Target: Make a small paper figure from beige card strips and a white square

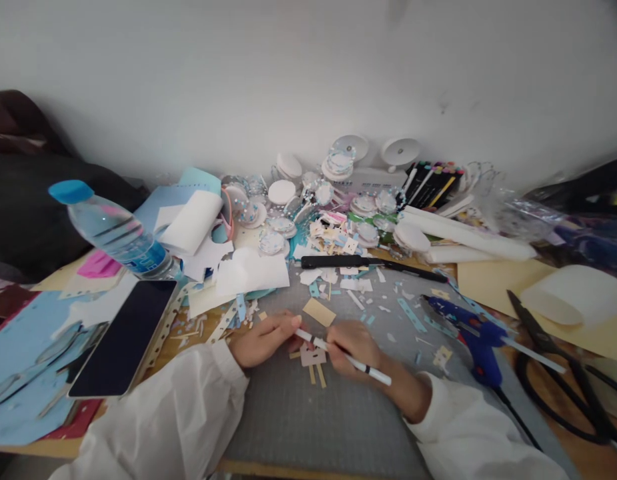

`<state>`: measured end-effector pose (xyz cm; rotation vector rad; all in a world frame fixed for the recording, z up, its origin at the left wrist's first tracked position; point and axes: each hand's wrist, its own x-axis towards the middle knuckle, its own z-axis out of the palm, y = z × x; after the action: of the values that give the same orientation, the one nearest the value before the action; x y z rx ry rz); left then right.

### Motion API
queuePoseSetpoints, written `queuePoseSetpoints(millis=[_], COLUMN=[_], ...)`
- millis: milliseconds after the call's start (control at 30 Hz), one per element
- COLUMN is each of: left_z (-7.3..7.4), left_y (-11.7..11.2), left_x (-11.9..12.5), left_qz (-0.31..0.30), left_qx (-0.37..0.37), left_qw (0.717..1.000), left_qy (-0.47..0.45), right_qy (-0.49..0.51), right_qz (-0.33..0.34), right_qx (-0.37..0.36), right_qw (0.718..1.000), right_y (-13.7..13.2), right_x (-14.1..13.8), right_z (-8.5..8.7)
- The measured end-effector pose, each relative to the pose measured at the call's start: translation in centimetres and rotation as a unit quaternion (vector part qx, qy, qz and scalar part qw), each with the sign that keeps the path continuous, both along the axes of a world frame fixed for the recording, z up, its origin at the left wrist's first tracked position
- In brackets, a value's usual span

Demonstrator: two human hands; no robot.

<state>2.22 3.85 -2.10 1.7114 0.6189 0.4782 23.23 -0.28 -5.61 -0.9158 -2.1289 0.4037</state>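
Note:
A white marker with black bands (376,375) slants across the space between my hands. My right hand (357,347) is closed around its middle. At the marker's upper left end, the fingers of my left hand (268,339) are pinched on its tip. Directly below lies a small paper figure (314,357) with a pale pink square piece and two narrow tan strips like legs; my left fingers and the marker partly cover it. A tan paper rectangle (319,311) rests just beyond my hands on the grey cutting mat (308,433).
A blue glue gun (471,333) and large black scissors (558,367) lie at right. A black pen-like tool (333,262) crosses the mat beyond paper scraps. At left are a phone (126,340) and a tilted water bottle (116,233). Bead-covered white discs (282,193) crowd the back.

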Motion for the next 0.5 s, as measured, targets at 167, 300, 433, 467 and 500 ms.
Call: queuePoseSetpoints(millis=[167,300,433,467,500], left_z=[-0.3,-0.1,-0.2,-0.2,-0.2], left_y=[0.6,0.4,-0.5,-0.8,-1.0], left_x=[-0.6,-0.6,-0.2,-0.2,-0.2], left_qz=[0.05,0.042,-0.029,-0.037,-0.038], left_qx=[0.005,0.082,0.242,0.264,0.28], left_qw=[0.998,0.996,0.968,0.961,0.954], left_qy=[-0.032,-0.016,0.059,0.08,0.102], right_qy=[0.106,0.171,0.211,0.218,0.223], right_qz=[-0.105,-0.157,-0.178,-0.179,-0.179], right_qx=[-0.087,-0.151,-0.187,-0.195,-0.201], right_qw=[0.985,0.961,0.943,0.939,0.937], right_y=[-0.6,-0.6,-0.3,-0.3,-0.2], right_x=[0.3,0.2,0.1,0.0,0.0], right_z=[0.4,0.4,0.3,0.4,0.4])
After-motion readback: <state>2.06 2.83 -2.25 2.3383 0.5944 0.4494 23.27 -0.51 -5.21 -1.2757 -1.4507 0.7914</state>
